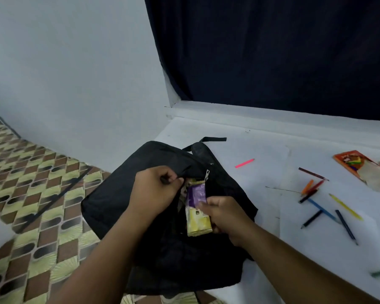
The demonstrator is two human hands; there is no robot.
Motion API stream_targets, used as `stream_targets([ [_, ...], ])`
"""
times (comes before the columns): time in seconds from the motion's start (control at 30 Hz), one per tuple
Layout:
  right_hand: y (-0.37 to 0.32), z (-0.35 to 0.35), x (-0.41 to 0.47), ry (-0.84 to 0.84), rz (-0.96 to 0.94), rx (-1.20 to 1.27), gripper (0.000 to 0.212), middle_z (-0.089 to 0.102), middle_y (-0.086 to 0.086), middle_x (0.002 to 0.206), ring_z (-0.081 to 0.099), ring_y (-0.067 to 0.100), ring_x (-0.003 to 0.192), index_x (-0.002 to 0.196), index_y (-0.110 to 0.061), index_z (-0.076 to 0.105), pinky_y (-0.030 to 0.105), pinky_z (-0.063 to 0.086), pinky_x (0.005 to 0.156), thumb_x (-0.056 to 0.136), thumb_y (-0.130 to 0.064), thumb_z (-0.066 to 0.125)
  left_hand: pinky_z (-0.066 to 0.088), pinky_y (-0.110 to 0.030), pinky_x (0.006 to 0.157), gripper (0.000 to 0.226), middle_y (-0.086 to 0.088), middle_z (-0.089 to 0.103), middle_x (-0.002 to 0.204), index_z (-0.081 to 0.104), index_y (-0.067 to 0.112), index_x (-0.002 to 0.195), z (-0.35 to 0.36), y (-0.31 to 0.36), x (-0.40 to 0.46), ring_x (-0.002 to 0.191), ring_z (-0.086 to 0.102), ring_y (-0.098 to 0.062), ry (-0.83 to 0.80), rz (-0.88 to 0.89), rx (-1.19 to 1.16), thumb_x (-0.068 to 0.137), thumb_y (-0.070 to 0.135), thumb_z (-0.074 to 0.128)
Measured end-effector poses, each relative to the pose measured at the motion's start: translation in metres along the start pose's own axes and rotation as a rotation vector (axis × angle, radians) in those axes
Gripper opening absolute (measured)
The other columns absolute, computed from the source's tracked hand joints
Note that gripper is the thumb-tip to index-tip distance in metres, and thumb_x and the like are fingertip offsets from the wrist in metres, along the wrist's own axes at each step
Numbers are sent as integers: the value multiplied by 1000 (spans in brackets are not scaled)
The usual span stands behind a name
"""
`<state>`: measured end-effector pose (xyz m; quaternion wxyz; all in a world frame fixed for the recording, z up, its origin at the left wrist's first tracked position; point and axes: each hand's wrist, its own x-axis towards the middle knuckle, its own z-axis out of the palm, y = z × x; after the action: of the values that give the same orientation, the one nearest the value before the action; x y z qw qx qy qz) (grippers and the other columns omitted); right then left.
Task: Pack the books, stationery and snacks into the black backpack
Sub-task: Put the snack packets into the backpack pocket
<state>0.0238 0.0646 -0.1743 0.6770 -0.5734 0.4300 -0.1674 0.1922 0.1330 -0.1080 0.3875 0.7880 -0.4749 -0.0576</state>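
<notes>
my right hand (223, 218) pinches the snack (197, 207), long axis toward 12. my left hand (156, 189) grips the backpack (119, 194) opening at 12.

Left hand (156, 189) with fingers curled in a pinch; right hand (224, 218) gripping, both forearms extended forward.
</notes>
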Motion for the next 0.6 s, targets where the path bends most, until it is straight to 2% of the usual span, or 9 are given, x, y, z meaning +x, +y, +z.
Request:
stream_targets([
  [0.07,-1,10,-2,-64,-23,-7,15,66,-5,60,54,5,47,88,-13,72,20,36,44,94,-26,67,45,-13,58,20,8,68,64,67,19,64,-1,-1,2,60,61,-5,-25,11,-3,76,24,83],
  [0.13,-8,22,3,-48,-74,60,15,65,-3,61,53,5,47,85,-11,71,20,39,43,95,-21,66,45,-14,57,20,8,67,64,67,20,64,-1,-2,2,60,62,-5,-45,30,-10,76,24,83],
  [0.27,-19,45,23,224,-72,412,15,67,11,83,58,12,54,103,-3,68,24,48,45,91,-12,71,43,-9,58,20,10,68,65,67,22,64,-3,1,-1,63,62,-3,-60,65,-53,76,21,83],
  [0.37,-15,58,27,391,-126,491,17,64,13,91,57,16,55,98,-8,62,26,47,48,86,2,69,43,-9,58,19,9,68,65,67,21,64,-4,6,-2,63,63,-4,-63,94,-78,76,20,83],
  [0.43,-10,62,23,381,-223,370,25,67,12,86,57,13,56,93,-12,65,26,45,54,83,10,58,44,-11,58,20,9,68,64,67,21,63,-5,6,-1,63,63,-4,-66,111,-82,75,21,83],
  [0.5,-4,61,17,311,-343,158,31,71,5,77,60,5,58,90,-10,71,20,45,58,80,13,53,47,-16,59,21,10,67,64,66,22,63,-7,4,0,62,62,-5,-63,117,-79,75,23,83],
  [0.57,2,54,14,291,-518,-128,24,68,-4,70,60,3,62,80,-13,70,17,43,60,79,6,56,46,-17,58,21,11,67,64,66,23,62,-7,1,0,61,61,-4,-65,119,-82,74,23,83],
  [0.6,6,50,15,316,-624,-323,18,65,-5,70,57,7,67,73,-15,66,20,42,61,76,-1,56,45,-16,57,22,11,66,63,66,23,62,-7,0,-1,61,61,-3,-66,124,-88,74,23,83],
])
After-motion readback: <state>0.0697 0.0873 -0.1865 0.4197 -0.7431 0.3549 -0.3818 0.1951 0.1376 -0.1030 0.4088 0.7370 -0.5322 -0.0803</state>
